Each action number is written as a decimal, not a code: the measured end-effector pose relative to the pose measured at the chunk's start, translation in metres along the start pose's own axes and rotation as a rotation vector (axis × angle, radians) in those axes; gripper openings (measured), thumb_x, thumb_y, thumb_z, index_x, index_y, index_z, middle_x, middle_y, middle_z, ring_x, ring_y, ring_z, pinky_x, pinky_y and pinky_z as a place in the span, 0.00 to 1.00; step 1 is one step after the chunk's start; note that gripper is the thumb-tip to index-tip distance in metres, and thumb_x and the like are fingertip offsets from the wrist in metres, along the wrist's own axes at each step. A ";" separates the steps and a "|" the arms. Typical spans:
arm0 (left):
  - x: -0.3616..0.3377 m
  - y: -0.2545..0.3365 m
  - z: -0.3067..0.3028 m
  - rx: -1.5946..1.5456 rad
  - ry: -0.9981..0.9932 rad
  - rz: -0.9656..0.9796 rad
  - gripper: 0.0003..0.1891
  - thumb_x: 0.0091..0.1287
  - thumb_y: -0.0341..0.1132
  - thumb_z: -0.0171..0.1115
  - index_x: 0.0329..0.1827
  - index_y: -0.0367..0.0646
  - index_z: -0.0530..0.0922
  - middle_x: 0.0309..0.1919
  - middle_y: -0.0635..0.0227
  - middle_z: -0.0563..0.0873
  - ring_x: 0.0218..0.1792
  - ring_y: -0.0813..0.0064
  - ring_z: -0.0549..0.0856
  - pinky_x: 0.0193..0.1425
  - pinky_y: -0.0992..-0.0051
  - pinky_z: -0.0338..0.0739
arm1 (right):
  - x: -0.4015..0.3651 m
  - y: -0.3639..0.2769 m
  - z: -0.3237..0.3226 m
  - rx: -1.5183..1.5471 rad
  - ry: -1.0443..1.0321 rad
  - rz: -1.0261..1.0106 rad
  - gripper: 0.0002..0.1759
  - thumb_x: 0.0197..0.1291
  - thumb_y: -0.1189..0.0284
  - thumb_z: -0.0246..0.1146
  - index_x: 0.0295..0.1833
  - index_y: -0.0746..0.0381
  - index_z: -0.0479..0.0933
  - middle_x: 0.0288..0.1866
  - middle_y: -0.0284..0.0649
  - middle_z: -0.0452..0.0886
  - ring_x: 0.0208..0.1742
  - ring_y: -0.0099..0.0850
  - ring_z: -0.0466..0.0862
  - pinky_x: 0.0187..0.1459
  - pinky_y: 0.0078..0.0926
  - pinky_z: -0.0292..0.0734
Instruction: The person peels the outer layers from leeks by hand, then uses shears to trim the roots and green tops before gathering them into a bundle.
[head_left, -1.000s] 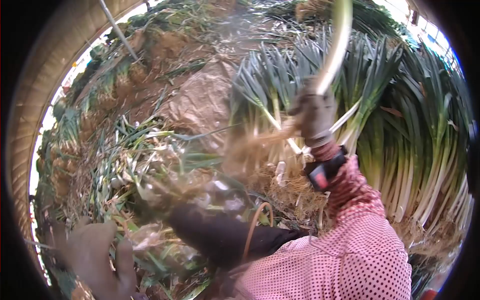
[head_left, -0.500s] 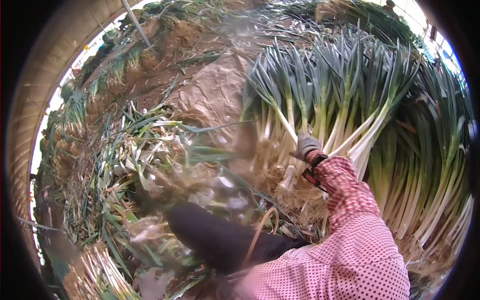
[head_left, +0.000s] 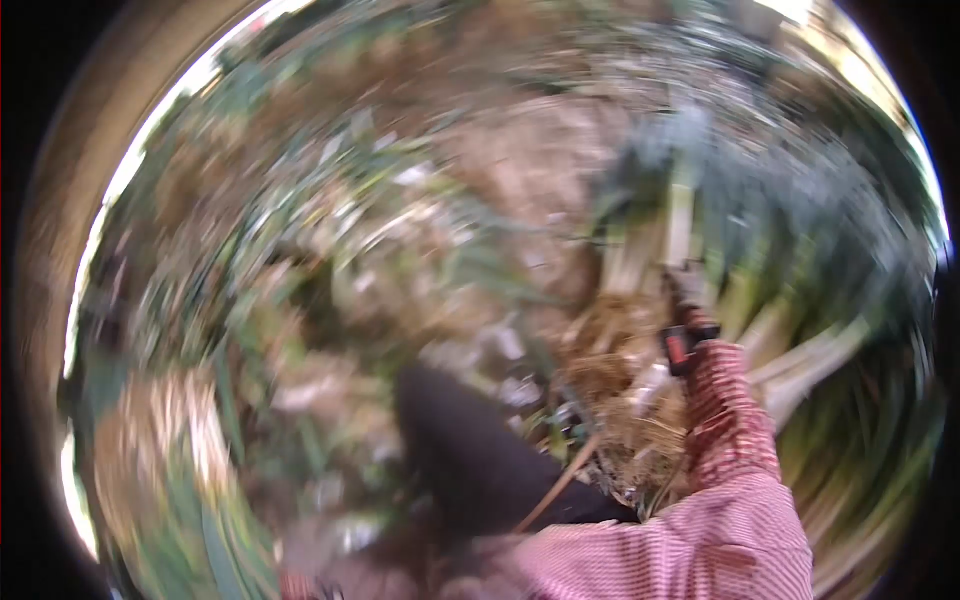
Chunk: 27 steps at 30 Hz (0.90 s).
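Over a spread pile of leeks (head_left: 755,190) my right hand (head_left: 686,287) reaches forward, in a dark glove under a red checked sleeve. It appears closed at the lower white part of one leek stalk (head_left: 680,225), which rises from it, though motion smears the fingers. A black band with a red-marked device (head_left: 678,348) sits at the wrist. Tan roots (head_left: 615,345) of neighbouring leeks lie just left of the hand. My left hand does not show; only a scrap of reddish cloth (head_left: 297,583) appears at the bottom edge.
My dark-clad leg (head_left: 465,450) crosses the lower middle. Loose leaves and peelings (head_left: 390,220) cover the ground to the left. A leek bundle (head_left: 190,430) lies lower left, and brown sheeting (head_left: 540,150) lies beyond. The view is strongly blurred.
The view has swung, so the leek pile and ground appear shifted and turned. My right hand appears farther right, among the leek stalks. The lower-left bundle shows more fully.
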<state>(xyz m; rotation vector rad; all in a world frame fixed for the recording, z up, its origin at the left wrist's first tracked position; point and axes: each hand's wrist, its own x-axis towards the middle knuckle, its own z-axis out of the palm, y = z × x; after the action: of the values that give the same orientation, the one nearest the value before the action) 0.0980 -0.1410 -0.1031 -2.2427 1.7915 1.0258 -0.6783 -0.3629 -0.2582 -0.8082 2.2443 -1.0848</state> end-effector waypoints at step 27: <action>-0.006 -0.294 -0.188 -0.092 0.505 -0.862 0.41 0.60 0.60 0.69 0.69 0.39 0.73 0.63 0.48 0.82 0.65 0.52 0.80 0.70 0.61 0.74 | -0.488 -0.314 0.482 -0.831 -1.331 -1.447 0.40 0.52 0.47 0.73 0.65 0.61 0.76 0.55 0.55 0.84 0.57 0.54 0.82 0.61 0.49 0.76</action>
<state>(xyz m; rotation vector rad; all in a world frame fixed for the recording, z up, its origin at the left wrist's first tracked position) 0.4428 -0.1326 -0.0509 -3.0382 0.6494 0.3862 0.0683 -0.4244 -0.1740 -2.5805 0.5973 0.2719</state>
